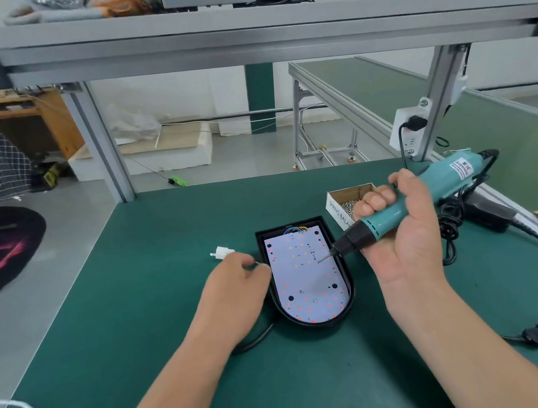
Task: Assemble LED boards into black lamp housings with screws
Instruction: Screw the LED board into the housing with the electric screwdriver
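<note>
You are gripping the teal electric screwdriver in your right hand, fingers wrapped round its barrel. Its long axis is slanting down and leftward, so the bit is hovering over the white LED board. That board is lying inside the black lamp housing, lengthwise away from you, between your hands. Your left hand is resting at the housing's left rim, fingers curled; whether it is pinching anything, I cannot tell. The open screw box is showing "SPRING BALA…"; the screwdriver's label is unreadable.
</note>
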